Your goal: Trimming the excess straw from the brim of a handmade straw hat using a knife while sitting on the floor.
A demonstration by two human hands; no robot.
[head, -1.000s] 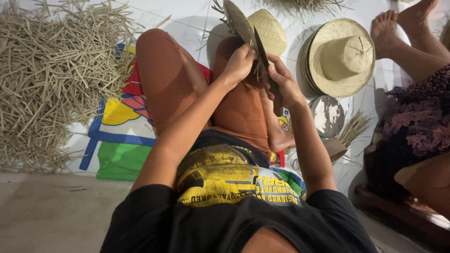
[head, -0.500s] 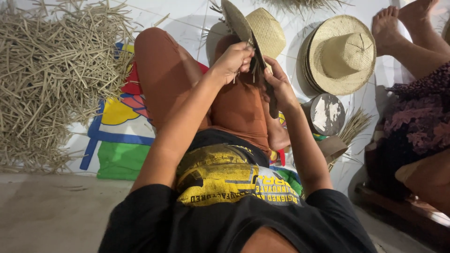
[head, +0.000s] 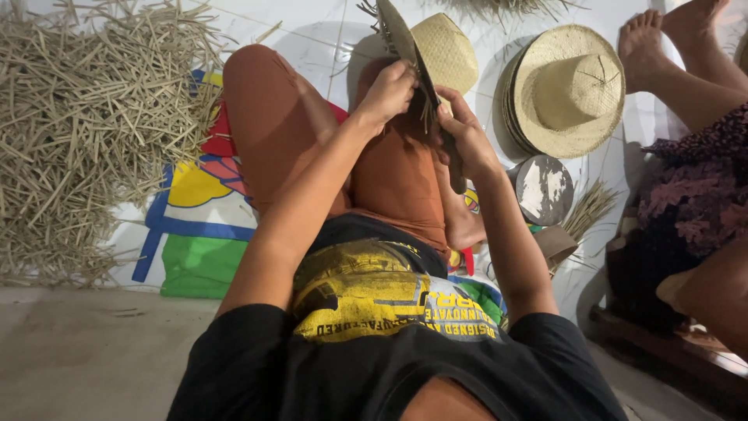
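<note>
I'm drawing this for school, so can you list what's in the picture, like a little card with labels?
Left hand: grips the upper edge of the unfinished straw hat
Right hand: holds the same hat lower down, fingers on its edge
Hat state: tilted edge-on, loose straw ends sticking out
Nearby hats: finished straw hat and another hat crown on the floor
Left side: big straw pile
Under the legs: colourful mat
Other person: bare feet at the right

A single head-worn camera looks steeply down the person's own torso and bent legs toward the tiled floor (head: 312,31). It sits close: the dark shirt (head: 374,366) fills the bottom of the view, the raised hands sit near the top centre, and another person's bare feet (head: 662,39) edge the upper right.
</note>
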